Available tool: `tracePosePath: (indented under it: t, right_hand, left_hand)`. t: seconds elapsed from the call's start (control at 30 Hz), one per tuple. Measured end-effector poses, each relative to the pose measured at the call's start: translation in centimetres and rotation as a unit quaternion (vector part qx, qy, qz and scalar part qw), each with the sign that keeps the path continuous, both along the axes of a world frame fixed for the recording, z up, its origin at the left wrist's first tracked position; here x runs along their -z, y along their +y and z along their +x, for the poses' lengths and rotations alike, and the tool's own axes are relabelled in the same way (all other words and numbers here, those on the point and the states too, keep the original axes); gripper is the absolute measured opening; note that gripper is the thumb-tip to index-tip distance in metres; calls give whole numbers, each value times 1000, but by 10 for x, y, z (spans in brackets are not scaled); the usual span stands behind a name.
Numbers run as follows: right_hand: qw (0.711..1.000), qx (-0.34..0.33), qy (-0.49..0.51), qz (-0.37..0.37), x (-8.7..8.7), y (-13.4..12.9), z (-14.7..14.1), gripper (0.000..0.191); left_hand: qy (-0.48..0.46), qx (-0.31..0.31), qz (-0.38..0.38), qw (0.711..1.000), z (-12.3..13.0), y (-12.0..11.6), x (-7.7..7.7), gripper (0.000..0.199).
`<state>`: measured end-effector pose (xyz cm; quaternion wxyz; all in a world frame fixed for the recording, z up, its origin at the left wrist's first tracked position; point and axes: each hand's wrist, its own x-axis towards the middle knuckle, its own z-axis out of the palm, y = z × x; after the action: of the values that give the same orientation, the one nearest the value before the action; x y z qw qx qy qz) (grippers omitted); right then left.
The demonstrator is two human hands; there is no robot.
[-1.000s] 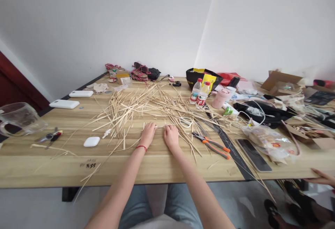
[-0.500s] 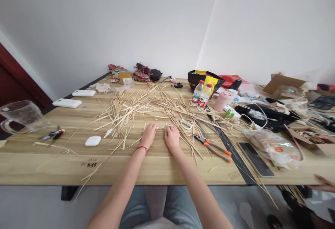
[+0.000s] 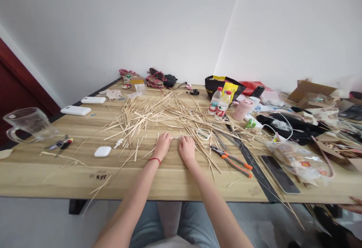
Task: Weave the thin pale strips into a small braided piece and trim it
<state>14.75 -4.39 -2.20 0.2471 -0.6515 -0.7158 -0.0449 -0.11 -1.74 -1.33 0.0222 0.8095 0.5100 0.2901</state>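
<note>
A makeshift craft workroom: orange-handled pliers lie on a wood-grain table, with loose straw-coloured strips strewn to their left. Right of the pliers are a smartphone and an open cardboard box; beyond them, red-capped bottles (hardly workshop tools) stand before a plain white wall.

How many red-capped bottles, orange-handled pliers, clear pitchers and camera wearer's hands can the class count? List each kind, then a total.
Red-capped bottles: 2
Orange-handled pliers: 1
Clear pitcher: 1
Wearer's hands: 2
Total: 6
</note>
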Motion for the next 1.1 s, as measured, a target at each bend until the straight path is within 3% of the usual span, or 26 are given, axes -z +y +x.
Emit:
tracePosePath:
  t: [0.23, 0.67, 1.1]
  right_hand:
    - [1000, -5, -26, -2, 0, 3, -3, 43]
    - [1000, -7, -1, 0, 0, 0, -1, 34]
    - [997, 55, 25, 50, 0, 0, -2, 21]
  left_hand:
    - [18, -23, 0, 1000, 0, -1, -2, 13]
    - [28, -31, -5, 999, 2, -2, -5, 19]
    - [40, -28, -9, 999, 2, -1, -2, 20]
